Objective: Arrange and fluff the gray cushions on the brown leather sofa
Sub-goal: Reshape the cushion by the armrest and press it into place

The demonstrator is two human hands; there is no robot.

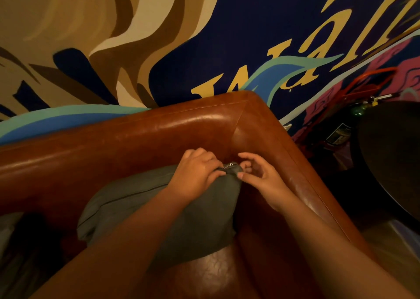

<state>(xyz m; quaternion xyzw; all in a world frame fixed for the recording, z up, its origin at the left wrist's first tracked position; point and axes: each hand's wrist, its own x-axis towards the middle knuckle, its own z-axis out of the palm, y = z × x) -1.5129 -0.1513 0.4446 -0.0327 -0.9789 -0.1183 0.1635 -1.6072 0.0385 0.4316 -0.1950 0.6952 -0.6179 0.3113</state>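
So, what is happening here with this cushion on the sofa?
A person is setting a gray cushion into the corner of the brown leather sofa. The left hand grips the cushion's top corner, next to the small metal zipper pull. The right hand pinches the same corner from the other side. The cushion leans against the backrest.

Gray cushion (141, 210) fills the sofa corner, wedged against backrest (113, 144) and right armrest (293, 162); no gap behind it. Both hands crowd its top corner (at the zipper). Open seat leather (218, 273) in front. Dark round table (391, 153) blocks beyond the armrest.
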